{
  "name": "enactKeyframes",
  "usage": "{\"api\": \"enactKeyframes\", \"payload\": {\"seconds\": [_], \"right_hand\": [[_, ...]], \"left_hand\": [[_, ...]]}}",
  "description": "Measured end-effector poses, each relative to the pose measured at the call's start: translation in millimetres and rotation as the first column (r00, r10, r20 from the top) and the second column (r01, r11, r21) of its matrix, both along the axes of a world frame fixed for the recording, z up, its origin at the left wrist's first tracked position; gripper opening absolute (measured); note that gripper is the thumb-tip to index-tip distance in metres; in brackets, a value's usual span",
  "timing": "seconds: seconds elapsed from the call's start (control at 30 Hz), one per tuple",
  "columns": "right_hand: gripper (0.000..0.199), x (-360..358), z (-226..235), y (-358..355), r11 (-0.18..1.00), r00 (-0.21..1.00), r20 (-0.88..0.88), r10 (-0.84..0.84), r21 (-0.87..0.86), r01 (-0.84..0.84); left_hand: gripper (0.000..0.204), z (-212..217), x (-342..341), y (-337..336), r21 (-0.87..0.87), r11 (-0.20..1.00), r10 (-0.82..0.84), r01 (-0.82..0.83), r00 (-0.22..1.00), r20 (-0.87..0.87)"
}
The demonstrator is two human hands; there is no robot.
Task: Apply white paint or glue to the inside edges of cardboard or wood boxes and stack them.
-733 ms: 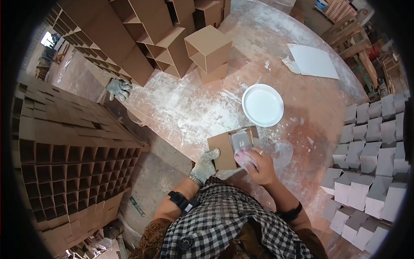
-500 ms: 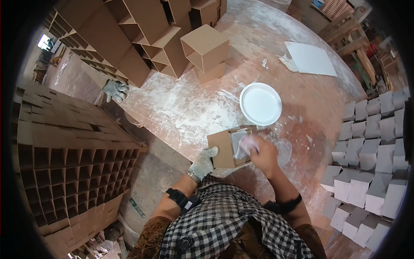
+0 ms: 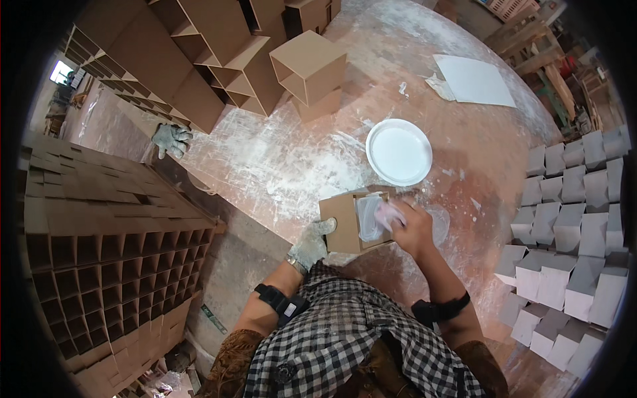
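Note:
A small brown box (image 3: 340, 220) lies tilted on the worktable close to my body. My left hand (image 3: 310, 244), in a pale work glove, is closed on its left side with the thumb on top. On the box's right-hand face is a whitish, wet-looking patch (image 3: 369, 217). My bare right hand (image 3: 413, 227) is closed round a pale pink, soft-looking wad (image 3: 389, 216) at that patch; blur hides whether it is cloth or sponge. Just beyond the box stands a round white tub (image 3: 399, 152) with white contents.
Open brown boxes (image 3: 308, 63) are stacked at the far left of the table (image 3: 265, 159). An empty-looking glove (image 3: 172, 139) lies at its left edge. Brown compartment stacks (image 3: 119, 259) rise at left; rows of whitish blocks (image 3: 570, 225) stand right. A white sheet (image 3: 476, 79) lies far right.
My right hand has moved a little right across the box with the pink wad, showing more of the whitish patch. My left hand keeps its hold. The whole view has shifted slightly.

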State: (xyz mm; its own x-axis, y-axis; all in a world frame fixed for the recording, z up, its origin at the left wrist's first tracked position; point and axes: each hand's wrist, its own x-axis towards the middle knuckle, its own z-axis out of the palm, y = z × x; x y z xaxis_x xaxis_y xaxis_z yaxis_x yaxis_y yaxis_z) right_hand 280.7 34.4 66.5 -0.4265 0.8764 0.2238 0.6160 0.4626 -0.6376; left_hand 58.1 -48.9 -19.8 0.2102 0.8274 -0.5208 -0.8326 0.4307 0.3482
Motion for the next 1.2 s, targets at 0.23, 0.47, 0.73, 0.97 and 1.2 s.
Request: {"api": "enactKeyframes", "payload": {"seconds": [0.23, 0.47, 0.73, 0.97, 1.2], "right_hand": [[0.039, -59.0, 17.9, -16.9, 0.994, 0.978, -0.207, 0.032, 0.113, -0.008], [0.040, -16.0, 20.8, -44.5, 0.867, 0.888, 0.119, 0.444, 0.195, -0.459], [0.041, -6.8, 7.7, -23.1, 0.790, 0.880, 0.166, 0.445, 0.389, -0.473], [0.045, -9.8, -4.0, -38.6, 0.876, 0.948, 0.131, 0.291, 0.363, -0.319], [0.038, -41.8, 18.5, -32.7, 1.000, 0.972, -0.236, 0.003, 0.007, -0.001]], "left_hand": [[0.050, 23.3, -15.0, 7.5, 0.033, 0.996, -0.084, 0.084, 0.996, 0.022], [0.047, 4.6, -14.2, 9.5, 0.057, 0.995, -0.086, 0.085, 0.996, 0.010], [0.054, 20.3, -18.4, 22.2, 0.045, 0.992, -0.119, 0.116, 0.991, 0.062], [0.049, -10.2, -4.6, -42.6, 0.216, 0.976, 0.038, -0.012, 0.992, -0.116], [0.042, -34.7, -6.6, -22.7, 0.279, 0.937, 0.152, -0.211, 0.964, 0.217]]}}
